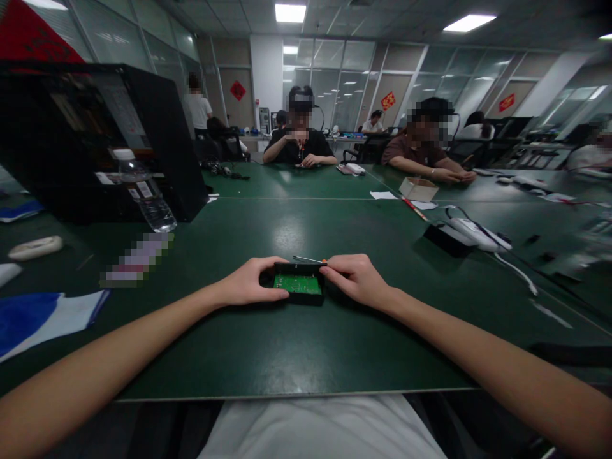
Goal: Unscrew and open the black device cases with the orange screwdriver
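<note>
Left hand and right hand, fingers curled closed, grip the left and right ends of a black open case holding a green circuit board, between them on the green table, a thin screwdriver just beyond.

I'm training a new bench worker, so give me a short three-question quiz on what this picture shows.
1. True or false: the left hand and the right hand both touch the black case on the green table.
2. Which colour is the circuit board inside the case? A red, B green, C blue.
3. Fill in: the water bottle stands on the person's ___ side.
Key: 1 true; 2 B; 3 left.
</note>
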Motion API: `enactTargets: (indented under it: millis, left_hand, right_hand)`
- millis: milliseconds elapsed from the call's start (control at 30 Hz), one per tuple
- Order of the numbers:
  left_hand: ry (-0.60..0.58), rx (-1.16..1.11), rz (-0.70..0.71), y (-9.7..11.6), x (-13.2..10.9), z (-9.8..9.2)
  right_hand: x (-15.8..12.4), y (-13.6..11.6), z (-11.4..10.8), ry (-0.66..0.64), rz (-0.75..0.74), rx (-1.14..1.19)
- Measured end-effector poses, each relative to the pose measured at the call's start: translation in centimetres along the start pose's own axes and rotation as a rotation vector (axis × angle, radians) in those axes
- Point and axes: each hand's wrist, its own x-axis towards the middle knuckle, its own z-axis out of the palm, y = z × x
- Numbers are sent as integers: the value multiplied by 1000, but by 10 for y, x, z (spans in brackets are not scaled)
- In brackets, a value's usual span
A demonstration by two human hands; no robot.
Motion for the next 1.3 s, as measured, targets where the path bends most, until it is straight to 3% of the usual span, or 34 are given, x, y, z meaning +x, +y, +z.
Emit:
enactTargets:
  millis: [767,1300]
  left_hand:
    - [-15,-46,-9,3,0,-1]
    - [-30,-139,-36,-2,5,2]
  right_hand:
    - [-4,1,3,47,94,77]
    - [0,-3,2,-8,154,72]
